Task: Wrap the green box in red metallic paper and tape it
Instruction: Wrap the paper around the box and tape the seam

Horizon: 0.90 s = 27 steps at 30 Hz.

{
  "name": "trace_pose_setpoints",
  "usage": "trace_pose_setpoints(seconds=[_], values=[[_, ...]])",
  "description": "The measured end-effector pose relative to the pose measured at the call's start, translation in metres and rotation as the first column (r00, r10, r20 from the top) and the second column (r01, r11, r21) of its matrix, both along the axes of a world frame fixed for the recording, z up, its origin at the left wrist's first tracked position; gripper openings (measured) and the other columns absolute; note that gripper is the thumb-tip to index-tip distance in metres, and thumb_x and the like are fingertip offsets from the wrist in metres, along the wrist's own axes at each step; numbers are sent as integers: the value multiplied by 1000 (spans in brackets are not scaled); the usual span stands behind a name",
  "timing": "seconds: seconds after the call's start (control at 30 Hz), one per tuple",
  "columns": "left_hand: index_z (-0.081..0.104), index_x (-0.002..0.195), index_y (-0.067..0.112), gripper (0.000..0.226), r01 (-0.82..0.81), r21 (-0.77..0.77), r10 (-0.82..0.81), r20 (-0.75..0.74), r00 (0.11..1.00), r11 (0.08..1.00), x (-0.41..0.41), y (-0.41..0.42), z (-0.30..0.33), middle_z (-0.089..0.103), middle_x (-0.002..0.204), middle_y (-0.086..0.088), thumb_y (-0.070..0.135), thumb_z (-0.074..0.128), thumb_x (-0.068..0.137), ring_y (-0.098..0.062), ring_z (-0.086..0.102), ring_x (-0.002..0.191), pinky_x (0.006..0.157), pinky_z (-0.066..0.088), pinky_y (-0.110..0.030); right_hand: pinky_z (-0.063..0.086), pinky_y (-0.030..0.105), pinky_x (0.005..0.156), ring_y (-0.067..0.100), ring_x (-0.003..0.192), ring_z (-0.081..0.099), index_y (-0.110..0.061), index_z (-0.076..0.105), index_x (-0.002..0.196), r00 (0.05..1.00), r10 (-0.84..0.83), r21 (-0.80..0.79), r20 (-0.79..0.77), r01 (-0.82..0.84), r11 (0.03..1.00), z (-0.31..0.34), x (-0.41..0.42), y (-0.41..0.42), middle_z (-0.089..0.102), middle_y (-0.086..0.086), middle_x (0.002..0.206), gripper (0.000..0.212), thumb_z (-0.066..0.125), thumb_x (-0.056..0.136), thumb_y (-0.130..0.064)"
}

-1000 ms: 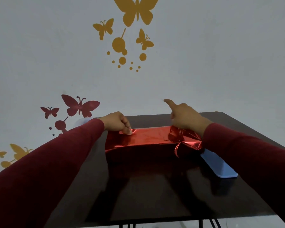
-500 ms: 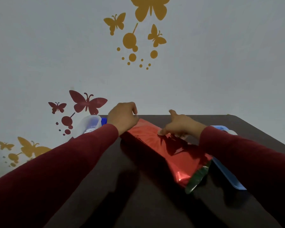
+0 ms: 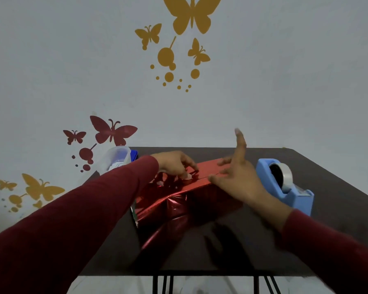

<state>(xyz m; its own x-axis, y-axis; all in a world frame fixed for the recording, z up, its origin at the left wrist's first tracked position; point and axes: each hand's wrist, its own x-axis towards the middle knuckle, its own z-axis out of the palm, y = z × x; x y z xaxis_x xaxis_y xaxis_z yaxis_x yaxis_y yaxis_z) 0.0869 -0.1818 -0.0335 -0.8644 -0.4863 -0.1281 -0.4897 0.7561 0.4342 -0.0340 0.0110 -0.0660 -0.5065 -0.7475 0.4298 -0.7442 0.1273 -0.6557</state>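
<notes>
We are turning the wrapped box [image 3: 191,187] back square mid-table, its loose end now facing us. Our left hand [image 3: 174,164] is pinching the top seam; our right hand [image 3: 236,179] is lifting off, fingers spread, toward the tape dispenser [image 3: 285,185].

Looks like a home room, probably. Butterfly wall decals [image 3: 113,131] on a plain wall; small dark table [image 3: 327,187] with tape dispenser [image 3: 285,185].
</notes>
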Motion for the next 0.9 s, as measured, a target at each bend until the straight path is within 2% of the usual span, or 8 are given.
trace_pose_setpoints(seconds=[0.1,0.2,0.27,0.33,0.5,0.6,0.73,0.9], values=[[65,131,46,44,105,4,-105,24,994,995,2,1,1,66,126,8,24,72,93,-8,65,92,76,51,-27,45,26,97,18,118,64,-63,-31,146,944,248,217,-219,-200,955,11,-15,7,67,-1,132,142,90,78,-32],[63,130,50,43,153,-24,-152,45,987,988,2,3,0,64,137,10,29,70,93,-20,63,123,108,46,-41,48,32,99,20,114,66,-63,-30,146,870,387,414,-305,-245,877,16,-24,9,68,-1,135,138,88,80,-37],[64,133,39,39,145,-35,-145,-1,989,989,6,5,0,54,150,15,32,71,95,-13,48,141,118,31,-38,52,35,98,20,111,68,-62,-31,147,875,373,390,-309,-241,889,12,-23,9,74,-5,122,137,87,81,-38],[69,128,36,38,150,-46,-152,-61,986,988,12,3,1,54,149,18,41,76,91,-8,44,142,118,28,-37,55,37,95,16,104,70,-62,-31,147,884,341,344,-320,-227,911,6,-22,10,76,-10,113,137,87,80,-38],[82,95,30,14,138,-181,-159,-111,981,974,31,0,-1,77,101,10,38,84,84,-9,70,97,95,55,-43,56,37,94,11,96,71,-60,-31,148,897,291,250,-332,-213,944,-3,-17,13,77,-14,104,135,84,79,-49],[76,96,28,10,150,-307,-186,-90,978,940,32,9,-5,74,96,9,37,72,94,-8,69,88,87,57,-38,58,38,92,14,100,73,-57,-28,151,882,273,229,-384,-195,954,-2,-18,10,77,-10,111,125,76,83,-60],[64,102,24,14,152,-470,-216,-85,973,870,33,17,-11,70,97,4,36,56,103,-14,66,86,79,54,-38,59,41,92,17,101,72,-58,-23,153,873,271,241,-406,-184,953,0,-21,5,76,-6,116,114,72,91,-51],[54,120,30,19,159,-571,-273,-119,955,806,41,17,-21,67,108,4,23,45,104,-16,62,95,83,53,-40,59,42,80,16,76,70,-50,-21,157,862,232,172,-451,-172,970,-13,-25,1,77,-7,87,110,67,96,-26]])
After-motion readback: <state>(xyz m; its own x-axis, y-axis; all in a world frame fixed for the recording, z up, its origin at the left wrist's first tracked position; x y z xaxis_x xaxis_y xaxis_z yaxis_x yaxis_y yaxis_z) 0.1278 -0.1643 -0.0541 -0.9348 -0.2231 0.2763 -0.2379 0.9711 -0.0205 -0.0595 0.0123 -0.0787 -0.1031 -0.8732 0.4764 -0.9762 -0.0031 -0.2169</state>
